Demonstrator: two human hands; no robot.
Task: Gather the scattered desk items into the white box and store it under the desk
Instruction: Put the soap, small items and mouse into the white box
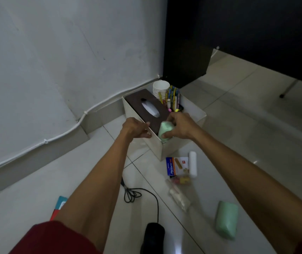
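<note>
Our hands at the white box [156, 143] on the floor.
Left hand [136, 128] grips its rim; right hand [180, 126] clasps a green packet [165, 132] inside.

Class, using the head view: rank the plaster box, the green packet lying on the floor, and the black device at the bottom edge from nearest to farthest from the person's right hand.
From the right hand:
1. Plaster box, on the floor just below the white box.
2. Green packet, lower right on the tiles.
3. Black device, at the bottom edge between the arms.
</note>
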